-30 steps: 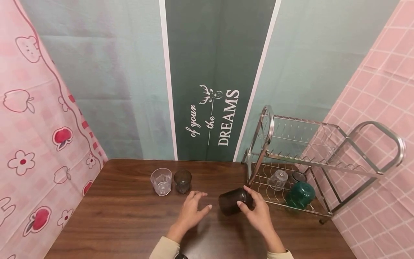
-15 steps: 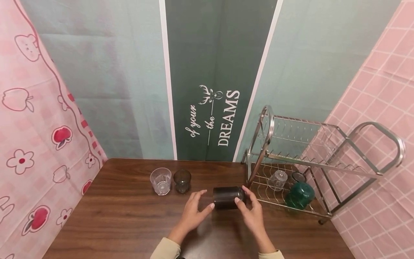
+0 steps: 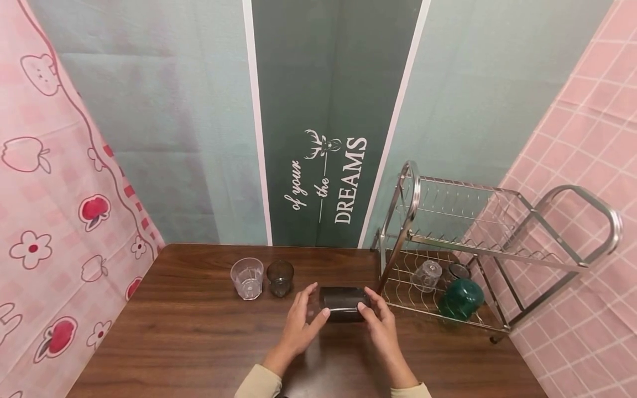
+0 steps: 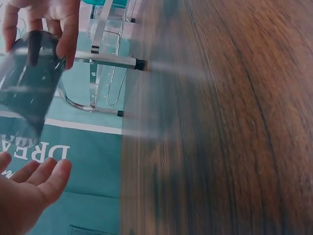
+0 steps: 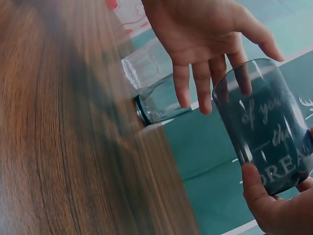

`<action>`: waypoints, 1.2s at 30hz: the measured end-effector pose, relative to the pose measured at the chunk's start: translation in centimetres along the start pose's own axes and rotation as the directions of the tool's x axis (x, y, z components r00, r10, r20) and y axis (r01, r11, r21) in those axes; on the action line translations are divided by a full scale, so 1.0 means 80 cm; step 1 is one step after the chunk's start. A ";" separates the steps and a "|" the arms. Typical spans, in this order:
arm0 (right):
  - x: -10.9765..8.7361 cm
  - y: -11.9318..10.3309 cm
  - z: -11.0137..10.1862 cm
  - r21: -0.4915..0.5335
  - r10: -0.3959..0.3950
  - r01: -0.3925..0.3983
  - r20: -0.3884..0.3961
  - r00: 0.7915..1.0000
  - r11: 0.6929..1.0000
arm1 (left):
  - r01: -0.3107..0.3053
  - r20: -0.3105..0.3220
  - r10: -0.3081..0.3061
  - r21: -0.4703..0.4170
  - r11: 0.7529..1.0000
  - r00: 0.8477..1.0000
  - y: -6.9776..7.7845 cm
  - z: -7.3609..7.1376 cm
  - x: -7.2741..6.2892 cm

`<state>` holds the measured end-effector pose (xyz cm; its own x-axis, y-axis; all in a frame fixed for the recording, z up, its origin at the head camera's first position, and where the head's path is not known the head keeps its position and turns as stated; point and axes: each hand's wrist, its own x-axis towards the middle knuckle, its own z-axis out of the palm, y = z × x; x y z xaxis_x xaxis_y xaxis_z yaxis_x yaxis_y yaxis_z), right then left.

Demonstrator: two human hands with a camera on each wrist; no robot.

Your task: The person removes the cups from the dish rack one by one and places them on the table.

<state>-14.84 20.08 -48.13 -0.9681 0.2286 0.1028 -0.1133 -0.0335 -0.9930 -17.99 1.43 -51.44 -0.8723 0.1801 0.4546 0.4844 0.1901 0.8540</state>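
A smoky dark drinking glass [image 3: 343, 304] lies sideways in the air above the wooden table, its mouth turned toward the left hand. The right hand [image 3: 384, 329] grips it around the base end, thumb on the near side and fingers on the far side. At the rim end is the left hand [image 3: 298, 329], its fingers spread and relaxed, right at the mouth but not curled round it. In the right wrist view, the see-through glass [image 5: 269, 127] shows the wall lettering behind it, and the left hand's fingers hang beside its rim.
A clear tumbler [image 3: 247, 279] and a small smoky glass [image 3: 281, 279] stand upright at the back. On the right is a two-tier metal dish rack [image 3: 492, 251]; its lower tier holds an inverted clear glass [image 3: 428, 275], a green glass [image 3: 463, 299] and a dark glass [image 3: 459, 271].
The right hand has moved left with the smoky glass, turning it from slanted to nearly level. The left hand has shifted slightly right, so the glass's mouth is now close to its fingers.
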 end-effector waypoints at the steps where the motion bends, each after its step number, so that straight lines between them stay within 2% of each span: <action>1: 0.000 0.001 0.001 0.017 -0.005 0.005 0.008 1.000 1.000 | -0.004 -0.008 0.004 -0.009 1.000 1.000 0.000 0.001 0.000; 5: -0.001 0.001 0.005 0.045 -0.015 0.014 0.022 1.000 0.999 | -0.031 -0.033 0.029 -0.042 0.999 0.999 0.002 0.004 0.001; 13: -0.001 0.001 0.007 0.079 0.015 -0.017 0.026 1.000 0.997 | -0.014 -0.057 0.007 -0.115 0.993 0.998 0.005 0.007 0.004; 17: 0.000 -0.002 0.003 0.079 -0.005 0.000 0.071 0.997 0.997 | -0.032 -0.092 0.017 -0.156 0.987 0.996 0.028 0.003 0.006; 21: 0.001 -0.006 -0.005 0.034 -0.044 0.040 0.115 0.992 0.999 | -0.033 -0.126 0.007 -0.204 0.978 0.992 0.056 -0.005 0.008; 25: 0.001 -0.010 -0.011 -0.009 -0.048 0.049 0.136 0.990 0.999 | -0.004 -0.129 -0.021 -0.190 0.982 0.991 0.067 -0.008 0.010; 28: 0.001 -0.011 -0.012 -0.035 -0.034 0.040 0.141 0.989 0.999 | -0.004 -0.129 -0.020 -0.180 0.984 0.991 0.065 -0.007 0.011; 31: 0.003 -0.011 -0.015 -0.110 -0.064 0.077 0.115 0.991 0.991 | -0.031 -0.138 0.011 -0.146 0.989 0.990 0.047 -0.004 0.014; 36: 0.007 -0.013 -0.025 -0.313 -0.117 0.150 0.121 0.986 0.938 | -0.082 -0.146 0.078 -0.022 0.996 0.986 0.018 -0.006 0.022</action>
<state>-14.83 22.18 -47.16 -0.9681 0.1114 0.2244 -0.1812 0.3075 -0.9341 -18.85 1.58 -49.29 -0.8322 0.0520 0.5520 0.5528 0.1536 0.8190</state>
